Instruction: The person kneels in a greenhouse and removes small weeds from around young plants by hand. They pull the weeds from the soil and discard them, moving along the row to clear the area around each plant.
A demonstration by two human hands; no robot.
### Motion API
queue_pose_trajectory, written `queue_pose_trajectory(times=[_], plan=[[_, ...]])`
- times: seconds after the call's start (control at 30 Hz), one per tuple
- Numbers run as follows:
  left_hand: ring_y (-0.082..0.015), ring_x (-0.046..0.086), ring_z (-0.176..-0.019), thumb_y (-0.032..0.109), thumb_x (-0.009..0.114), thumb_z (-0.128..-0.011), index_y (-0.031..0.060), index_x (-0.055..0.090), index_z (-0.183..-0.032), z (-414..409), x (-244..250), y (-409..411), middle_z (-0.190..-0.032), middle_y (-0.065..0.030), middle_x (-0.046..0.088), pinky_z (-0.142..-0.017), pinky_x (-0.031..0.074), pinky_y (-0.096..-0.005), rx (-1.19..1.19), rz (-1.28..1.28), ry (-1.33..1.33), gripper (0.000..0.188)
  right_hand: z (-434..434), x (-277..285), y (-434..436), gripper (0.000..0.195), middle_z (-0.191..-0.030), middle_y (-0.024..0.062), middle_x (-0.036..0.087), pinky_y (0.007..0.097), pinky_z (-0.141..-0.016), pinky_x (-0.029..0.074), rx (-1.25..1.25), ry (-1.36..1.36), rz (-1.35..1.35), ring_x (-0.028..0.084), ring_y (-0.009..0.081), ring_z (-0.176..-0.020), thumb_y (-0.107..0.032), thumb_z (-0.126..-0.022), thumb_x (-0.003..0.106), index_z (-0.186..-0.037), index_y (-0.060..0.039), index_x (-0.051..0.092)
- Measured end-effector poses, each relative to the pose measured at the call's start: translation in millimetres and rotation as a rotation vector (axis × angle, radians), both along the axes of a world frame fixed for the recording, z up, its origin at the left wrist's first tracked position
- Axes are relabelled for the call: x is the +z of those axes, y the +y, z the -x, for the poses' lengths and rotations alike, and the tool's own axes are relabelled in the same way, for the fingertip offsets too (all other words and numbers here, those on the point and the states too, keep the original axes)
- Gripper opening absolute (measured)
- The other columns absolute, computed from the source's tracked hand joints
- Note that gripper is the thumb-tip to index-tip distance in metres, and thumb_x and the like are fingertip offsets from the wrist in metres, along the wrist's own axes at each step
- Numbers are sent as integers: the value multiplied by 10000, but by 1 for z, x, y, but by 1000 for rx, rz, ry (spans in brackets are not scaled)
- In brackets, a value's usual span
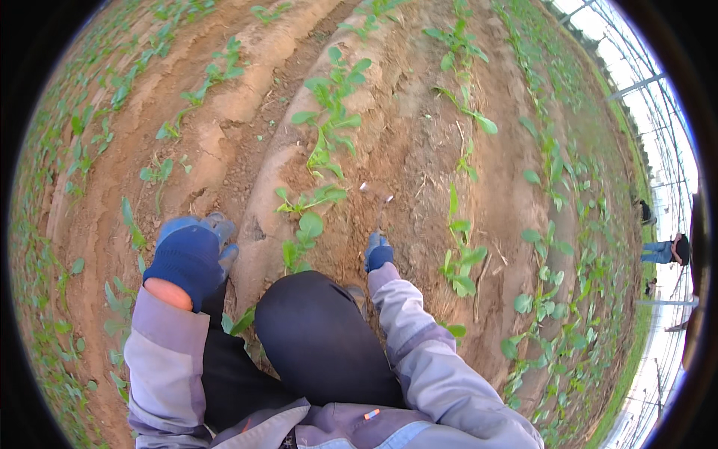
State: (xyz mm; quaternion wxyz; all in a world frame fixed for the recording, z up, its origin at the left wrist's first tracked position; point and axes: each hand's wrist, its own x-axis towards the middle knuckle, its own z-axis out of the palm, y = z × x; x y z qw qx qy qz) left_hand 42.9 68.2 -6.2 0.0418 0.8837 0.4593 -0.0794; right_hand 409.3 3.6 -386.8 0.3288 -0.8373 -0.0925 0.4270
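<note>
My left hand (190,250), in a blue knit glove with a greyish coated front, hovers or rests by the soil left of the middle plant row. Its thumb stands apart from the fingers, and nothing shows in it. My right hand (378,252), in the same kind of glove, is closed around a small hand tool (382,216) with a thin shaft. Two shiny metal spots mark the tool's head, low over loose brown soil (364,216); its handle is hidden in my fist. Left of the tool grow leafy green seedlings (305,238).
My dark-trousered knee (320,331) rises between my arms. Another seedling row (463,264) runs to the right, with dry stalks (481,286) beside it. A furrow (252,134) lies left of the middle ridge. A person (667,251) stands at the far right, near a metal greenhouse frame (639,87).
</note>
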Motion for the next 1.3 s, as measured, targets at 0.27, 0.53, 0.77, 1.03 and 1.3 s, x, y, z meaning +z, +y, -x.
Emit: queue_pose_trajectory(times=[0.27,0.53,0.77,1.03,1.3], plan=[[-388,694,-902,368,653,-925,143,709,-1231,-3,-7,6,-953,-154,739,-799,527,-508,-26,30,39,384,-18,-44,-73,435,-834,145,702,479,-646,530,285,-309,70,671,317,-708,-477,-1064,478,-1126,-97,680],[-404,689,-967,390,669,-906,156,755,-1186,-4,-15,6,-1029,-191,741,-864,539,-495,32,108,133,375,24,-35,-207,480,-1256,258,651,511,-992,496,768,-325,194,625,453,-1166,-453,-1083,361,-1201,-86,647],[-384,704,-972,423,617,-929,189,749,-1169,2,-27,-2,-995,-164,754,-860,532,-505,40,96,132,359,31,-3,-258,490,-1260,252,661,509,-994,503,896,-274,184,620,453,-1178,-438,-1084,369,-1243,-75,656],[-378,701,-1032,443,614,-926,174,746,-1192,7,-20,-12,-1077,-166,753,-912,534,-498,136,227,111,401,37,37,-249,483,-1128,246,705,484,-939,513,595,-267,33,657,440,-1100,-467,-1064,416,-1099,-71,692],[-362,699,-1043,468,610,-920,170,754,-1152,-6,-10,-13,-1080,-150,755,-909,536,-499,129,213,146,404,21,56,-258,373,-1189,238,689,514,-933,515,860,-290,22,654,449,-1084,-387,-1040,483,-1168,-82,656]])
